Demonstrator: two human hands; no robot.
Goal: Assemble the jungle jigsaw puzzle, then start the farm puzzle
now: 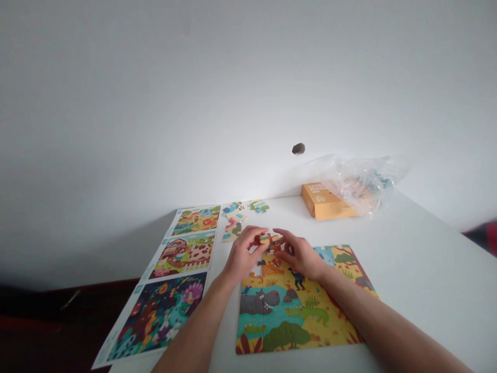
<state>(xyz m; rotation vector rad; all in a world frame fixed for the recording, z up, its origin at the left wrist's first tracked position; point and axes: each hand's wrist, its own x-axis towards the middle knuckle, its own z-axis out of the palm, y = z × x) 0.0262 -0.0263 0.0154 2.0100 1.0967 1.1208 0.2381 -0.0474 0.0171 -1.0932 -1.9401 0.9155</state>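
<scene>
On a white table (419,280) lies a mostly assembled animal jigsaw puzzle (298,311) with a hippo and a crocodile. My left hand (244,253) and my right hand (298,253) meet over its far edge. Both pinch the same small orange puzzle piece (269,239) between their fingertips, just above the puzzle's top row. A few loose pieces (237,217) lie beyond my left hand.
A long reference sheet (171,290) with three coloured pictures lies at the left. An orange puzzle box (324,203) and a crumpled clear plastic bag (361,184) stand at the back right. A white wall rises behind the table, with a dark floor to the left.
</scene>
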